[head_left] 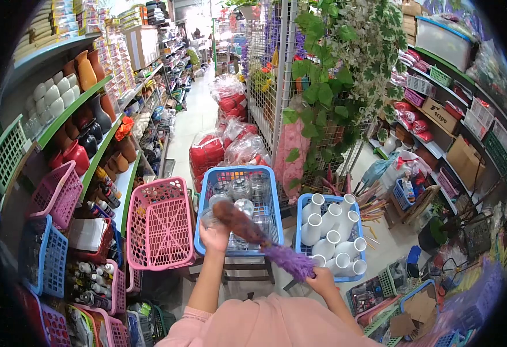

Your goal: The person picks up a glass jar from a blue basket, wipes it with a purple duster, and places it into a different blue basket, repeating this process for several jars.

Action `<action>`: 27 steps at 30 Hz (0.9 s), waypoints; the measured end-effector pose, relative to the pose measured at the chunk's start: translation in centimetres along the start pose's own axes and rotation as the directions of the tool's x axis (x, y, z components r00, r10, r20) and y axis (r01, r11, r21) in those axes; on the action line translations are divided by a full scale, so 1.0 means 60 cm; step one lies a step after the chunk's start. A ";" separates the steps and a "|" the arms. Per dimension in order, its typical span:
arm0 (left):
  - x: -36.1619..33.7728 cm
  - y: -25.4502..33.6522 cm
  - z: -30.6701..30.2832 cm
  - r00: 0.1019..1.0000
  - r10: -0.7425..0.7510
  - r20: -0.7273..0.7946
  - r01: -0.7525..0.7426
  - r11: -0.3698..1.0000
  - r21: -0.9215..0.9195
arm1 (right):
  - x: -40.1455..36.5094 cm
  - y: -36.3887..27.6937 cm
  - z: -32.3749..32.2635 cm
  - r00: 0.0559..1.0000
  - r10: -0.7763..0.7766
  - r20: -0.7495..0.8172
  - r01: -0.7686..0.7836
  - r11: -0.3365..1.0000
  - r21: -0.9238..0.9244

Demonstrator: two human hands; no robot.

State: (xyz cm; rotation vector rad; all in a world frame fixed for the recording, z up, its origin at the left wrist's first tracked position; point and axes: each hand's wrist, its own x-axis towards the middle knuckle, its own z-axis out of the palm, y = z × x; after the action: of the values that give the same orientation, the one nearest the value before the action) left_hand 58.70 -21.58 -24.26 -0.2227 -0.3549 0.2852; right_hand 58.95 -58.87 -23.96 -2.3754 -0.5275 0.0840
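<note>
My right hand (321, 280) is closed round the purple end of a fluffy duster (288, 260). The duster slants up to the left, and its brown tip passes over my left hand (215, 236). That hand grips a clear glass jar (209, 218), partly hidden by the duster tip, at the near left of a blue basket (277, 225). More glass jars (240, 188) with round tops stand inside this basket. To the right, a second blue basket (301, 202) holds several white vases (329, 220).
A pink basket (161, 225) sits left of the jars. Shelves with vases (86, 69) line the left side. Red bundles in plastic (207, 153) lie beyond the baskets, beside a wire rack with hanging leaves (322, 87). More baskets crowd the lower left and right.
</note>
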 end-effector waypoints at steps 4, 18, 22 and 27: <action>0.003 -0.028 0.037 0.884 0.333 -0.329 -0.104 0.825 0.556 | 0.003 -0.003 0.004 0.996 -0.092 -0.008 0.092 0.995 -0.032; -0.004 -0.041 -0.002 0.899 0.299 -0.319 -0.052 0.797 0.602 | 0.048 -0.021 0.035 0.994 -0.112 -0.020 0.111 0.993 -0.029; -0.015 -0.052 0.058 0.715 0.033 -0.698 0.184 0.955 0.234 | 0.070 -0.034 0.058 0.981 -0.194 -0.028 0.193 0.980 -0.045; -0.026 -0.008 0.008 0.902 -0.008 -0.431 0.145 0.947 0.285 | 0.088 -0.049 0.064 0.960 -0.280 0.013 0.280 0.957 -0.076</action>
State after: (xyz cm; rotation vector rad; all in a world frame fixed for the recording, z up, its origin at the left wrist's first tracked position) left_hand 57.26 -22.45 -24.15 0.0449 0.1190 0.2027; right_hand 61.98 -52.43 -24.57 -2.3490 -0.8775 -0.0625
